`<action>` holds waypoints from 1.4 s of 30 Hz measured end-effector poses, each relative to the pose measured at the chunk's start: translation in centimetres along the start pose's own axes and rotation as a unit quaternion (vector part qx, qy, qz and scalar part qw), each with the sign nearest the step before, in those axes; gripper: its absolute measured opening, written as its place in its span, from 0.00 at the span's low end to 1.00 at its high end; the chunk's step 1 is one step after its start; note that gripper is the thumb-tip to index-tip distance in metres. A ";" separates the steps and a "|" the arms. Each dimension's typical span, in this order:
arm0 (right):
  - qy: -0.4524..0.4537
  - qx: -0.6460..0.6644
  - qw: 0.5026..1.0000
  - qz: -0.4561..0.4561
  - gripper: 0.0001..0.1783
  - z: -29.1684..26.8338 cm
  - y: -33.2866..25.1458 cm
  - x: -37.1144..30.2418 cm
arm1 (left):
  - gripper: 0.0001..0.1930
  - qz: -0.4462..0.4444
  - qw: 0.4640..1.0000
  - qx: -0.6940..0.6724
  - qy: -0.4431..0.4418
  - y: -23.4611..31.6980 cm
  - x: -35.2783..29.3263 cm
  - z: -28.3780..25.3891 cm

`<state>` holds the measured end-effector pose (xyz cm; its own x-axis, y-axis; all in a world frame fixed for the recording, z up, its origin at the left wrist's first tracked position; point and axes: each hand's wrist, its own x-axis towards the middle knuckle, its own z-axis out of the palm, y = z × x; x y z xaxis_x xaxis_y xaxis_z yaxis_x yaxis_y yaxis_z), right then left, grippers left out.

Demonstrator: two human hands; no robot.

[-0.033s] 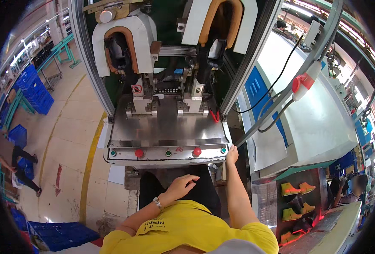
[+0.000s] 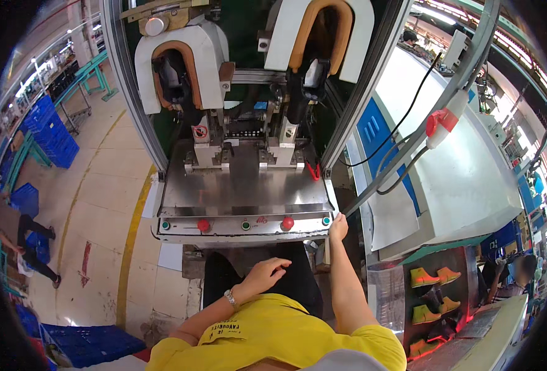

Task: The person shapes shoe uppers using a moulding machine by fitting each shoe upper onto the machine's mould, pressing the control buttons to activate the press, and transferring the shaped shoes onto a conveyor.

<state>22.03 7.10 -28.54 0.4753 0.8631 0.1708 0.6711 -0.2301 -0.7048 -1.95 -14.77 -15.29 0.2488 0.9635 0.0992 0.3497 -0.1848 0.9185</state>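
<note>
Resting at the right end of the control panel (image 2: pixel 224 227), the right hand (image 2: pixel 339 228) lies beside a green button (image 2: pixel 326 221); whether its fingers grip cannot be told. The left hand (image 2: pixel 262 276), loosely curled and visibly empty, hangs over dark trousers (image 2: pixel 221 266). No clear change from the preceding view; the work stands unadvanced. Counted: three green buttons, two red buttons (image 2: pixel 287 223), two white U-shaped clamps (image 2: pixel 210 65).
</note>
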 end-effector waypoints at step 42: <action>0.054 0.026 0.997 0.054 0.15 -0.9 -0.2 -0.3 | 0.12 0.043 0.960 0.221 0.166 -6.2 8.8 -2.3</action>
<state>22.27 6.47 -27.78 0.6033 0.7806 0.1633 0.5839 -0.2928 -0.7572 -3.97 -4.67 -19.28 0.0168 0.9361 0.3512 0.7088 -0.2589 0.6562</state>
